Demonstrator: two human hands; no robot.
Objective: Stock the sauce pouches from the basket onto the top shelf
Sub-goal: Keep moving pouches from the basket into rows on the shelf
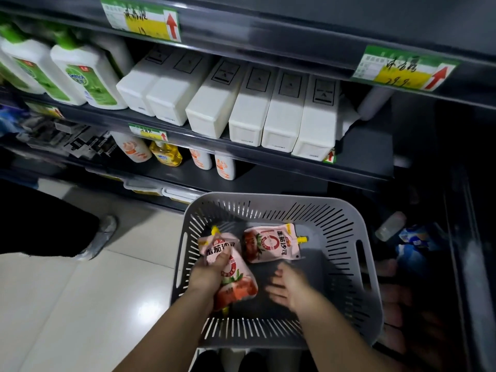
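A grey slotted basket point(346, 237) sits low in front of the shelves. Inside it my left hand point(208, 272) grips pink tomato sauce pouches point(236, 280) with yellow spouts; two pouches seem bunched together in that grip. A third pouch point(271, 244) lies flat on the basket floor, its yellow cap pointing right. My right hand point(285, 287) hovers just below that pouch with fingers spread and holding nothing; it is blurred. The top shelf's edge point(268, 30) crosses the upper frame; the shelf's surface is out of view.
White boxy containers point(247, 108) and green-and-white bottles point(83, 76) fill the middle shelf. Orange-and-white bottles point(224, 166) and a yellow bottle point(165, 155) stand lower. Price tags point(141, 18) hang on the shelf edges. Another person's shoe point(103, 234) rests on the tiled floor, left.
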